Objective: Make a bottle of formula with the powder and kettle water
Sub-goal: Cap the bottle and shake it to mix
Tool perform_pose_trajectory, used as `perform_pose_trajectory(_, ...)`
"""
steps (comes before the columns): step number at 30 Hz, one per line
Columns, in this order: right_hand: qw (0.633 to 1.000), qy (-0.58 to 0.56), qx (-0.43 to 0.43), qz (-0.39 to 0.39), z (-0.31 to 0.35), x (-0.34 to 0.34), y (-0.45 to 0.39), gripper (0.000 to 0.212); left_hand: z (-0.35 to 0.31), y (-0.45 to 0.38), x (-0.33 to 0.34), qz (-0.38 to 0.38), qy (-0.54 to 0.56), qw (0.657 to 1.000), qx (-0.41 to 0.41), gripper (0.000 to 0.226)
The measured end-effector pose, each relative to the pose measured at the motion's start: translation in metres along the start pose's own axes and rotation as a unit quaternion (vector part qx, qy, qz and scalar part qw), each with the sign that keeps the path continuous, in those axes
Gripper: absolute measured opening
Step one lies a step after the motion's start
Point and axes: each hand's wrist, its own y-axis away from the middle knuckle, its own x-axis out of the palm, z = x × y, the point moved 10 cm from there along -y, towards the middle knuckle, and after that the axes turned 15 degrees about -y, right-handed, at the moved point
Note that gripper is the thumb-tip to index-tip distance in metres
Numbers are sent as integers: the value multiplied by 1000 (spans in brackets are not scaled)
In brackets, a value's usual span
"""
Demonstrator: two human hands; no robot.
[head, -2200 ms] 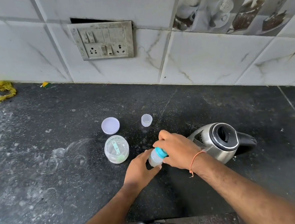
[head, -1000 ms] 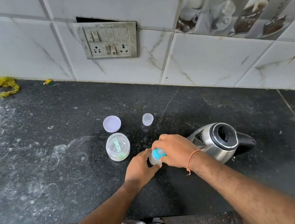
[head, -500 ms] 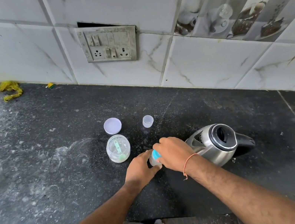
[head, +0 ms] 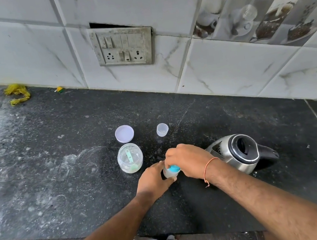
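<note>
Both hands meet on a small baby bottle (head: 170,172) standing on the black counter (head: 58,178). The left hand (head: 153,180) wraps around the bottle's clear body from the near side, fingers closed on it. The right hand (head: 189,161) is cupped over the top, fingers closed around the blue collar (head: 174,168), hiding whatever sits above it. An orange thread (head: 207,169) circles the right wrist.

Just left of the grip and slightly beyond it stands an open clear jar (head: 130,158) with pale powder at its bottom and a light green scoop (head: 129,156) resting inside. Beyond the jar lies its round lilac lid (head: 124,133), and beside that, straight past the hands, a small clear cap (head: 162,129) stands on the counter. Just right of the right hand sits a steel kettle (head: 234,154) with a black lid and handle, spout toward the hands.

Farther off, a grimy switchboard (head: 123,46) is set in the white tiled wall. No brand, label or writing can be read on any of these items.
</note>
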Motion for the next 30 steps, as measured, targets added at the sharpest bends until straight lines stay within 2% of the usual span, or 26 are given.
perform_pose_trajectory(5, 999, -5, -46, 4, 0, 0, 2, 42, -1, 0, -2, 3, 1, 1000, 0, 49)
perform_pose_trajectory(8, 999, -11, -43, 1, -1, -4, 4, 39, -1, 0, -1, 5, 7, 1000, 1, 53)
perform_pose_trajectory(16, 998, 19, 64, -13, -17, -8, 0, 39, 0, 0, 1, 3, 9, 1000, 4, 60)
perform_pose_trajectory(23, 988, 51, 138, -38, -22, -12, 2, 72, 0, 1, 1, 1, 23, 1000, 10, 62)
perform_pose_trajectory(27, 995, 25, 94, -16, -16, -13, 6, 68, 0, 0, 1, -3, 17, 1000, 13, 67)
perform_pose_trajectory(30, 995, 46, 85, -9, -13, -12, 7, 50, 2, -2, 3, -4, 10, 1000, 9, 66)
